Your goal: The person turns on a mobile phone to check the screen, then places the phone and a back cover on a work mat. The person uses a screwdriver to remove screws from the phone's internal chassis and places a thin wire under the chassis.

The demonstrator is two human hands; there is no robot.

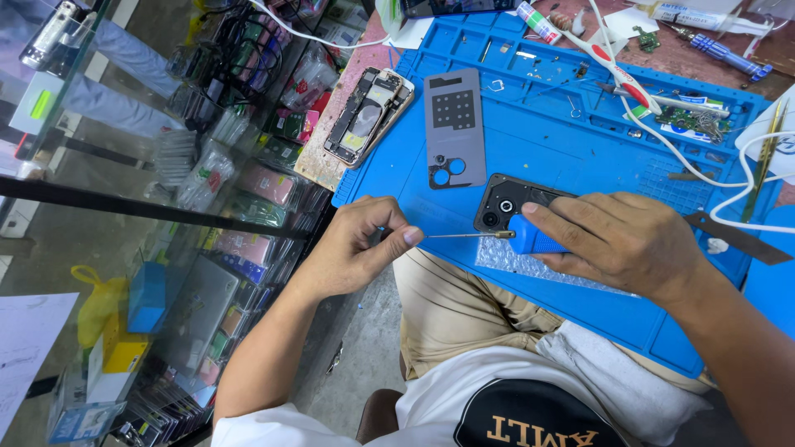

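I see my right hand [617, 240] closed around the blue handle of a screwdriver [517, 236], fingers curled over the top and thumb along its near side. The thin metal shaft points left, level with the near edge of the blue mat [538, 157]. My left hand [360, 244] meets it there: thumb and forefinger are pinched together at the shaft's tip, the other fingers folded into the palm (whether a screw sits between the fingertips I cannot tell, it is too small).

Just behind the handle lies a black phone [509, 203], back up, its camera lenses at the left end; my right hand covers most of its body. It rests on the mat, with a patch of bubble wrap [517, 258] under its near side. Farther back on the mat lies a grey back cover [455, 128] with two round camera holes. Left of that, half over the mat's edge and onto the worn table, sits an opened phone [368, 116] with its insides showing.

Along the mat's far side I see tweezers, a white cable [696, 165] and small parts in the moulded trays. To my left stands a glass display case [224, 215] stocked with packaged accessories.
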